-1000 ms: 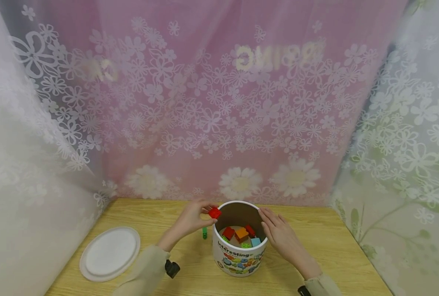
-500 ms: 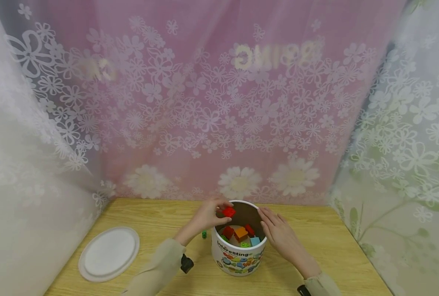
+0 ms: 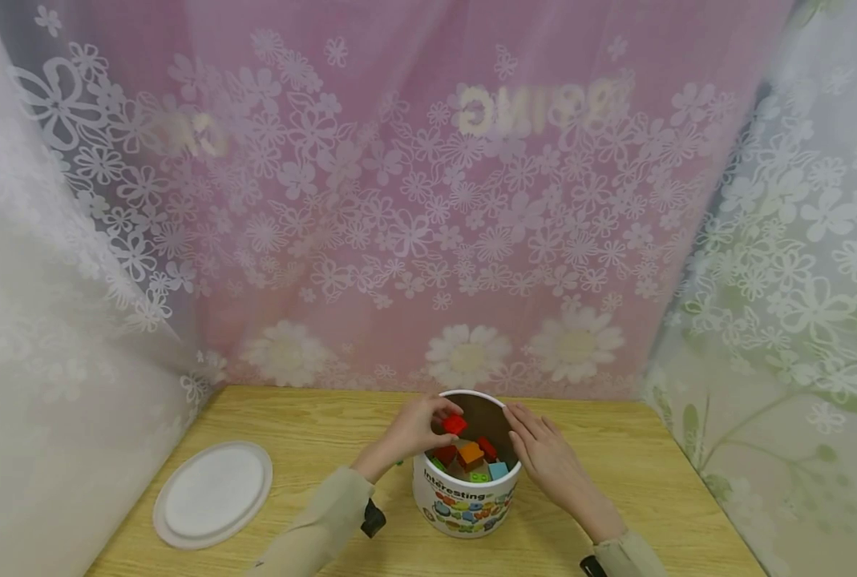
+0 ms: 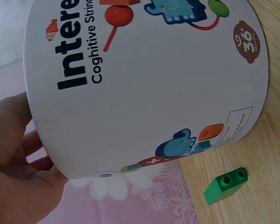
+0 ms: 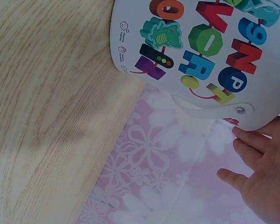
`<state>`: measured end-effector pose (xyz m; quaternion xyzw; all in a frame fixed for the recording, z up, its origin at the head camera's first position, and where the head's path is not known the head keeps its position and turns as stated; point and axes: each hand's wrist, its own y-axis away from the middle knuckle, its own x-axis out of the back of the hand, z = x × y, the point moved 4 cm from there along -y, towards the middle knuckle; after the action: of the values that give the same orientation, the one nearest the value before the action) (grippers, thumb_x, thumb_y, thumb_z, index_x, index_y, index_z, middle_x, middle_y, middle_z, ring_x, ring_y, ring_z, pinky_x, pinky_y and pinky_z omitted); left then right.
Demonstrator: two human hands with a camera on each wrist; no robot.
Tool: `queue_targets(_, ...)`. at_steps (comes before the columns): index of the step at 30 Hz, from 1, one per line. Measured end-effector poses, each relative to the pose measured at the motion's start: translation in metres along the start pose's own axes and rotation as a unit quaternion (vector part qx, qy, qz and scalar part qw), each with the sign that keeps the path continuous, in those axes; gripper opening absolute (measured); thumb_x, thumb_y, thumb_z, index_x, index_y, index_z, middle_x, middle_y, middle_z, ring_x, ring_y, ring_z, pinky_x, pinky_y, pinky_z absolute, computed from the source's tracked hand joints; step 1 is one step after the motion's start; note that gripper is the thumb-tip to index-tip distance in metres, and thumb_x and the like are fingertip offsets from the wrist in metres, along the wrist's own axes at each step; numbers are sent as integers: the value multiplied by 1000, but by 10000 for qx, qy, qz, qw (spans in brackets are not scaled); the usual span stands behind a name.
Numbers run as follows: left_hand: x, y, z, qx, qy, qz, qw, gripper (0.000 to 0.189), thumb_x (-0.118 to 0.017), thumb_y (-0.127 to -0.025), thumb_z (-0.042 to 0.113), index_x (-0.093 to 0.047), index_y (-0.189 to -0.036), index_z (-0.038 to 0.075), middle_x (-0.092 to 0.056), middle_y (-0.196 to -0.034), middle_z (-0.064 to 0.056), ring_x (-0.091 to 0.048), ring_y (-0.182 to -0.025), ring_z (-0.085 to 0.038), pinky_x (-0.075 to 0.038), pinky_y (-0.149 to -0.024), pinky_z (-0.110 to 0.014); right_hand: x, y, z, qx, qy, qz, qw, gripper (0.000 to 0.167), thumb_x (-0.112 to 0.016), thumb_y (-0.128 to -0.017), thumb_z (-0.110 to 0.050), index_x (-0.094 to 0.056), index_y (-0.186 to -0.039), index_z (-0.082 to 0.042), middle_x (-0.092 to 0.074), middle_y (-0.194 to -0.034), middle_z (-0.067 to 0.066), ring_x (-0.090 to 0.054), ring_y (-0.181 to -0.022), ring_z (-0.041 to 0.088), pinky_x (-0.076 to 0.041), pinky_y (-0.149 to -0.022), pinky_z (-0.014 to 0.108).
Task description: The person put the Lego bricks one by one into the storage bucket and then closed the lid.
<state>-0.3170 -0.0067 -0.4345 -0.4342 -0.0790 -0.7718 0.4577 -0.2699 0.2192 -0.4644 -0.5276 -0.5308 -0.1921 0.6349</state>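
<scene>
A round white tub [image 3: 464,510] printed with colourful letters stands near the table's middle, its top uncovered. Over its left rim reaches my left hand [image 3: 415,429], pinching a red toy brick [image 3: 454,424] between thumb and fingers inside the mouth. In the left wrist view the tub's wall hides the brick and the fingertips of the left hand [image 4: 23,163]. My right hand [image 3: 547,457] rests on the right rim with its fingers straight; the right wrist view shows that hand [image 5: 266,163] at the tub's edge. Inside lie an orange brick [image 3: 470,456], a light blue brick [image 3: 498,470] and others.
A white round lid [image 3: 213,490] lies on the wooden table [image 3: 616,513] at the left. Beside the tub, a green brick [image 4: 226,185] rests on the table, mostly hidden by the left arm in the head view. A pink flowered curtain [image 3: 414,200] hangs behind.
My left hand has carried the red brick rightward from beside the left rim to over the tub's inside, and slightly down. The right hand has stayed on the rim.
</scene>
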Motion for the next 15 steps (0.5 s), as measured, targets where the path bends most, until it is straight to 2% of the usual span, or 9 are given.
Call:
queue_targets(5,-1,1,1,-100,-82,-31,9999,35,-81,-86,8,-70,-119,4,-63,-114,-10,-67,-97,-23,-60,-85,-37,0,0,0,85,20,135,9999,47,-61,-101,-15,-54,-145,-1,-53,-148,17,-49,-137,36,-38,-112,62)
queue_targets(11,-3,-1,2,-200,-294,-18,9994,41,-79,-89,8,-68,-128,5,-66,-121,-11,-66,-105,-26,-59,-89,-37,1,0,-1,151,36,247,9996,46,-62,-100,-14,-56,-144,-1,-55,-146,17,-51,-136,37,-39,-110,63)
queue_targets(15,-2,0,1,-108,-39,97,9999,40,-76,-92,11,-66,-130,7,-66,-124,-12,-66,-109,-30,-58,-91,-38,1,0,-2,155,48,236,9996,45,-60,-102,-16,-55,-144,-1,-54,-147,17,-50,-136,37,-39,-110,63)
